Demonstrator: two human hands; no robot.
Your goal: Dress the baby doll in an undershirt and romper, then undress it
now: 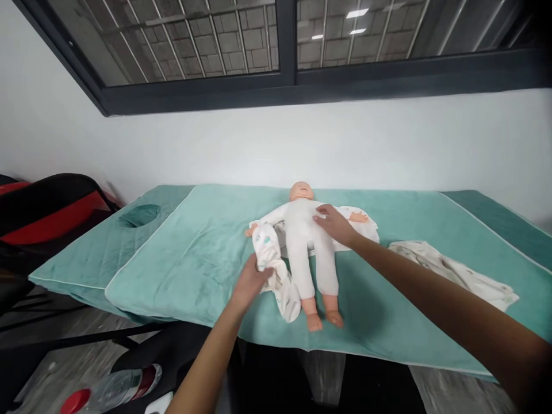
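Observation:
A baby doll with a white cloth body lies on its back, its bare feet pointing toward me. White printed baby clothing is bunched at the doll's side on the left, and my left hand is closed on it. More of that pale cloth spreads beneath the doll and under its arm on the right. My right hand rests at the doll's chest, with thumb and fingertips slightly apart and nothing seen between them.
A green cover lies over the bed, which has a face hole at the left. Folded printed baby clothes lie to the right. A red-capped bottle is at lower left, near a black-and-red chair. Behind are a wall and window.

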